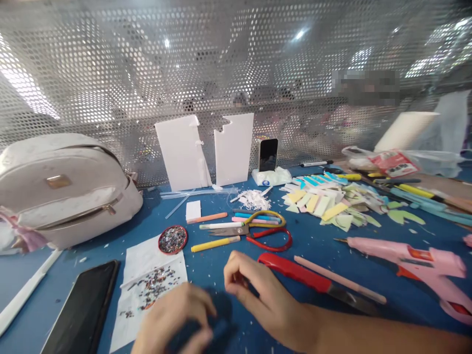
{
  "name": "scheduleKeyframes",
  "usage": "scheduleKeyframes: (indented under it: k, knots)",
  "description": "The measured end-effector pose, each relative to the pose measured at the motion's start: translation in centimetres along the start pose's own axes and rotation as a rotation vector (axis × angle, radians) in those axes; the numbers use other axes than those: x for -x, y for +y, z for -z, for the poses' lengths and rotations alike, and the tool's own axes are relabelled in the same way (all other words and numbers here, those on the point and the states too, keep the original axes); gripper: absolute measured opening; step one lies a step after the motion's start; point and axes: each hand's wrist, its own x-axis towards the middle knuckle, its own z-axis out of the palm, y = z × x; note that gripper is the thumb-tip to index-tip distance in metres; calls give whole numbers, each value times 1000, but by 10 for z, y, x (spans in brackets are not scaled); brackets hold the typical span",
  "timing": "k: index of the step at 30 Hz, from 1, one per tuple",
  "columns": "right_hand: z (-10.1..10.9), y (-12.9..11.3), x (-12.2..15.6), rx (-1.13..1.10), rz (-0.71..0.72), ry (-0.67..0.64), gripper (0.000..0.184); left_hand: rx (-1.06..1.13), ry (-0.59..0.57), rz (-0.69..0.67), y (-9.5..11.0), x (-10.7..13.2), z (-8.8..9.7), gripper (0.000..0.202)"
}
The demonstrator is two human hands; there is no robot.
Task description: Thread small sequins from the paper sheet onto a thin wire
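Note:
My left hand (173, 317) is blurred at the bottom, over the lower right edge of a white paper sheet (127, 275) strewn with dark glittery bits (157, 285). Its thumb and bent fingers stand apart, and nothing shows between them. My right hand (265, 300) is over the blue table, its fingers curled in towards the thumb. Whether something small sits at those fingertips is hidden. Right beside it lies a red-handled cutter knife (295, 271), with a pink pen (339, 279) alongside. On the sheet's top corner rests a red-rimmed round lid (173, 239) full of glittery bits.
Scissors (258, 230) and several markers (216, 244) lie beyond my hands. A pink glue gun (413, 260) lies right, a phone (83, 309) and backpack (66, 191) left. Paper scraps (332, 201), white boards (182, 152) and a propped phone (268, 155) are near the perforated metal screen (147, 73).

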Motion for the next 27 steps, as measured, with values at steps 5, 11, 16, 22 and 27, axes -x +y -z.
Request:
scheduleKeyframes:
  k: [5, 11, 16, 22, 27]
  knots:
    - [0, 0, 0, -64, -76, 69, 14, -346, -118, 324, -28, -17, 18, 9]
    - [0, 0, 0, -99, -76, 55, 13, -602, -133, 273, -40, -17, 17, 8]
    - [0, 0, 0, -111, -81, 54, 12, -595, -159, 367, -37, -19, 16, 11]
    - [1, 0, 0, -110, -89, 62, 12, -512, -174, 430, -40, -20, 19, 16]
    - [2, -3, -2, -88, -88, 87, 13, -185, 2, 498, -28, -20, 11, 16]
